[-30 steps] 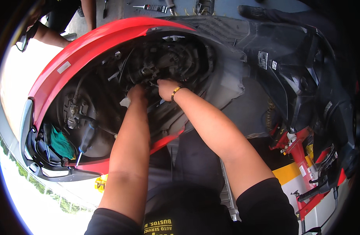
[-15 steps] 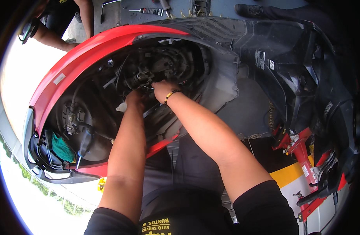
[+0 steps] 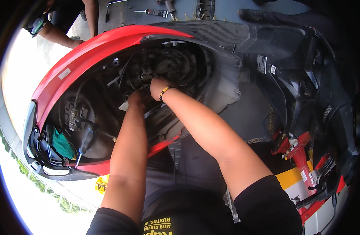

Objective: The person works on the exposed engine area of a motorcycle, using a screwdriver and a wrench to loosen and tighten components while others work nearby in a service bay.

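Both my arms reach into the open body of a red scooter, down among dark hoses and engine parts (image 3: 170,62). My right hand (image 3: 158,88), with a beaded bracelet (image 3: 165,93) at the wrist, is curled beside a metal engine part (image 3: 146,75); what its fingers hold is hidden. Just left of it and slightly lower, my left hand (image 3: 137,98) dips into the shadow of the bay, its fingers hidden. A pale piece (image 3: 124,106) shows beside the left wrist. The red body panel (image 3: 86,49) curves around the far side of the opening.
At the scooter's left end lie a green cloth (image 3: 62,145) and a screwdriver (image 3: 87,140). Beyond the panel are a co-worker's arm (image 3: 58,35), a tube (image 3: 156,13) and tools. Black plastic bodywork (image 3: 281,74) and a red metal stand (image 3: 301,160) are at the right.
The view has shifted slightly, moving the scooter a little right and down in the picture. My right hand has turned slightly and moved left relative to the engine parts; my left hand stays low beside it.
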Demonstrator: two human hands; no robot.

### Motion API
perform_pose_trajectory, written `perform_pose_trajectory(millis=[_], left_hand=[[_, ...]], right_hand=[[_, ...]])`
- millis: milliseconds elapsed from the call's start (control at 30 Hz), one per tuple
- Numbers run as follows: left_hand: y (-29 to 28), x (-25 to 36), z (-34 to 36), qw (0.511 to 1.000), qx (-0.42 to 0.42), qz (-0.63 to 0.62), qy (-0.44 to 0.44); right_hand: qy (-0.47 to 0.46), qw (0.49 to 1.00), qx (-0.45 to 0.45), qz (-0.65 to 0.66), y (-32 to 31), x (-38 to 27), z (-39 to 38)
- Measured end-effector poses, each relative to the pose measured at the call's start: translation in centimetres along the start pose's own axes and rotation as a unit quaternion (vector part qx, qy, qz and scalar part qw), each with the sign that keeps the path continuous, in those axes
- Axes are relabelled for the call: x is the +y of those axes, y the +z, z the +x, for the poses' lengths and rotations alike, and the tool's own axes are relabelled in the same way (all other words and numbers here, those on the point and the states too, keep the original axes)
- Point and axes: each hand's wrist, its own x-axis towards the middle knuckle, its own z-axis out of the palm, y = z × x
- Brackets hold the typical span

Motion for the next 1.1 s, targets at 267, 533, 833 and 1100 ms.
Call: perform_pose_trajectory(millis=[267,533,833,1100], left_hand=[[0.8,-0.5,1.5,0.987,0.047,0.133,0.071],[1.7,-1.4,-0.1,0.975,0.06,0.194,0.093],[2.1,0.3,-2.4,0.984,0.075,0.152,0.06],[0.9,0.0,-1.1,0.997,0.048,0.035,0.043]], right_hand=[[0.066,0.996,-0.041,0.038,6.2,3.0,-0.4],[0.088,0.984,-0.09,-0.126,2.7,5.0,0.0],[0.032,0.983,-0.075,-0.167,-0.4,1.0,-0.3],[0.011,0.987,-0.049,-0.155,-1.8,-2.2,0.5]])
